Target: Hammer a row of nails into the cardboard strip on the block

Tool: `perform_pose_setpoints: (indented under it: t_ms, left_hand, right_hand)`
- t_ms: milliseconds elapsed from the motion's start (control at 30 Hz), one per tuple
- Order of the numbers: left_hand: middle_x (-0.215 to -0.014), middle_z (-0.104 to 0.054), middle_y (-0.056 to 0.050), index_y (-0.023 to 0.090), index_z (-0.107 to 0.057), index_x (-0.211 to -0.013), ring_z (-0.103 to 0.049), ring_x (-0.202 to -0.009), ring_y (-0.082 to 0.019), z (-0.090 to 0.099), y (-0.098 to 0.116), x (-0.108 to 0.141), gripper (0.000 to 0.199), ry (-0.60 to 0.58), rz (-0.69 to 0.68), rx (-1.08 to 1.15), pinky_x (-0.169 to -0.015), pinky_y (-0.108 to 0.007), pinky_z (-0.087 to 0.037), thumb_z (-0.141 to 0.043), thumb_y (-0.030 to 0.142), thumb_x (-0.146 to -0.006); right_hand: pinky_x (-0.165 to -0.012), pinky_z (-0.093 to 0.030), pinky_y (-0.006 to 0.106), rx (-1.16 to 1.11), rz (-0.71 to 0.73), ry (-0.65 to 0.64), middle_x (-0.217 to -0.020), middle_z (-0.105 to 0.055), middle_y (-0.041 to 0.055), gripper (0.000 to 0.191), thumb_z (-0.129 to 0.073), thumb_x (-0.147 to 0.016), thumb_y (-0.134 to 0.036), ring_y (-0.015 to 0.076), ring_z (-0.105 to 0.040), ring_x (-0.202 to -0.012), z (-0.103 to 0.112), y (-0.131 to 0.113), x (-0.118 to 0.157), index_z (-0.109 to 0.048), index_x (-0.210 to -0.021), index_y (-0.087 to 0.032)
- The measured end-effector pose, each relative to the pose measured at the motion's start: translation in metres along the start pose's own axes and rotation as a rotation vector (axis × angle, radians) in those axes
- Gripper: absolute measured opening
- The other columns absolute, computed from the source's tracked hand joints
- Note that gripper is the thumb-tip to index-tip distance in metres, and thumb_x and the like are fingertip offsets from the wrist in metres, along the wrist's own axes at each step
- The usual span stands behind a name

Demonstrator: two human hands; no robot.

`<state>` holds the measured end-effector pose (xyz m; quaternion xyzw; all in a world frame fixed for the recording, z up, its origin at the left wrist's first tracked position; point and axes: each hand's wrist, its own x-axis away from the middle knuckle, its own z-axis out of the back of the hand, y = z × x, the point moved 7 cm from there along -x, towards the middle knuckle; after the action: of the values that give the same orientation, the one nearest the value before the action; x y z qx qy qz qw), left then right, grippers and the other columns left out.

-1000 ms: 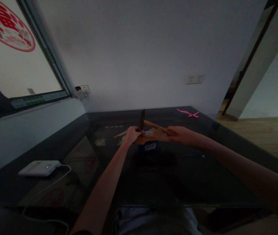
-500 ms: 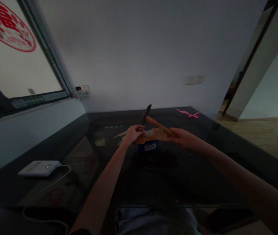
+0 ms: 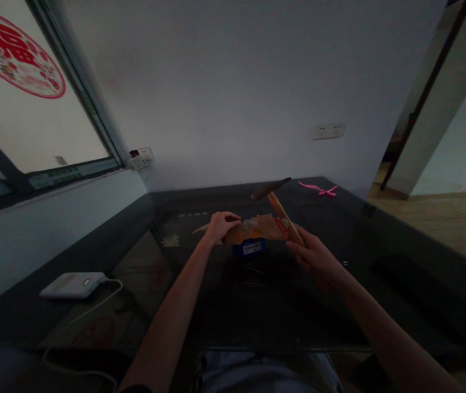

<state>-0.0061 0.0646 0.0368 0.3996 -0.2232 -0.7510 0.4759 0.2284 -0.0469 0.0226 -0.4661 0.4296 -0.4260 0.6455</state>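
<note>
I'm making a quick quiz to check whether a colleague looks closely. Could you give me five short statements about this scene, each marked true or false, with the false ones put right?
1. The right hand holds a hammer by its wooden handle. True.
2. Both hands grip the hammer. False: only the right hand does; the left hand is at the left end of a tan piece.
3. A blue box shows beneath the tan piece. True.
4. A pink ribbon lies near the far edge of the dark table. True.
5. Nothing white lies on the table. False: a white device with a cable lies toward the left.
</note>
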Motion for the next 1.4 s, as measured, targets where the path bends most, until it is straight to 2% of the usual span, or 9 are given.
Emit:
perform_pose_setpoints:
  t_ms: [167,267,367,433,533,600,700,933,1400]
  left_hand:
    - [-0.092,-0.069,-0.009,0.012,-0.066,-0.095,-0.064,-0.082,-0.017,0.007,0.007,0.003,0.027,0.079,-0.025,0.1,-0.078,-0.03,-0.051,-0.066,0.024,-0.07]
    - [-0.104,-0.064,-0.01,0.014,-0.061,-0.105,-0.061,-0.089,-0.016,0.026,0.034,0.015,0.034,0.238,-0.142,0.076,-0.084,-0.03,-0.048,-0.063,0.023,-0.073]
    - [-0.104,-0.063,-0.009,0.016,-0.061,-0.104,-0.058,-0.092,-0.016,0.035,0.07,0.042,0.025,0.348,-0.23,-0.082,-0.086,-0.03,-0.046,-0.051,0.024,-0.082]
    - [-0.101,-0.063,-0.009,0.017,-0.061,-0.102,-0.058,-0.093,-0.017,0.019,0.09,0.061,0.024,0.234,-0.279,-0.151,-0.086,-0.03,-0.045,-0.046,0.025,-0.085]
    - [-0.101,-0.064,-0.007,0.021,-0.06,-0.106,-0.058,-0.095,-0.017,-0.032,0.105,0.09,0.026,-0.193,-0.432,-0.257,-0.087,-0.028,-0.044,-0.044,0.025,-0.087]
    - [-0.105,-0.063,-0.006,0.023,-0.059,-0.109,-0.058,-0.096,-0.016,-0.061,0.102,0.106,0.027,-0.415,-0.509,-0.352,-0.085,-0.027,-0.044,-0.042,0.023,-0.088]
    - [-0.108,-0.062,-0.004,0.023,-0.058,-0.108,-0.059,-0.094,-0.016,-0.078,0.082,0.11,0.026,-0.519,-0.495,-0.483,-0.081,-0.025,-0.045,-0.043,0.021,-0.087]
    - [-0.103,-0.063,-0.004,0.023,-0.06,-0.099,-0.06,-0.091,-0.016,-0.082,0.043,0.098,0.019,-0.478,-0.312,-0.632,-0.073,-0.023,-0.046,-0.048,0.022,-0.084]
    - [-0.093,-0.065,-0.005,0.02,-0.059,-0.086,-0.062,-0.078,-0.019,-0.082,0.035,0.094,0.012,-0.438,-0.244,-0.77,-0.062,-0.025,-0.043,-0.048,0.022,-0.084]
  right_hand:
    - [-0.027,-0.026,0.017,-0.034,0.018,0.023,-0.046,-0.037,-0.012,0.037,-0.057,-0.078,-0.04,0.0041,-0.031,-0.028,0.004,0.005,0.003,-0.045,-0.107,-0.019]
    - [-0.027,-0.027,0.017,-0.058,0.015,0.054,-0.045,-0.037,-0.012,0.034,-0.058,-0.078,-0.039,0.004,-0.031,-0.028,0.006,0.009,0.004,-0.046,-0.102,-0.019]
    - [-0.027,-0.026,0.017,-0.136,-0.007,0.078,-0.045,-0.037,-0.0124,0.033,-0.059,-0.077,-0.04,0.0038,-0.03,-0.027,0.006,0.013,0.005,-0.045,-0.1,-0.021]
    - [-0.026,-0.025,0.016,-0.205,-0.03,0.084,-0.046,-0.036,-0.0127,0.032,-0.06,-0.076,-0.042,0.0031,-0.029,-0.027,0.005,0.014,0.005,-0.044,-0.095,-0.021]
    - [-0.026,-0.023,0.016,-0.278,-0.048,0.074,-0.045,-0.036,-0.013,0.031,-0.061,-0.075,-0.044,0.0023,-0.027,-0.027,0.004,0.013,0.006,-0.04,-0.084,-0.022]
    - [-0.026,-0.023,0.016,-0.295,-0.038,0.074,-0.046,-0.036,-0.0129,0.031,-0.061,-0.075,-0.043,0.002,-0.027,-0.026,0.004,0.012,0.007,-0.039,-0.08,-0.022]
    - [-0.026,-0.023,0.015,-0.301,-0.012,0.076,-0.046,-0.037,-0.0128,0.03,-0.062,-0.076,-0.041,0.0017,-0.026,-0.027,0.006,0.01,0.006,-0.039,-0.08,-0.023]
    - [-0.026,-0.023,0.016,-0.309,-0.03,0.051,-0.044,-0.037,-0.0136,0.033,-0.064,-0.073,-0.04,0.0025,-0.028,-0.026,0.003,0.01,0.006,-0.039,-0.085,-0.022]
    - [-0.026,-0.024,0.016,-0.303,-0.025,0.036,-0.044,-0.037,-0.0132,0.031,-0.063,-0.074,-0.037,0.0027,-0.028,-0.027,0.002,0.01,0.006,-0.039,-0.087,-0.022]
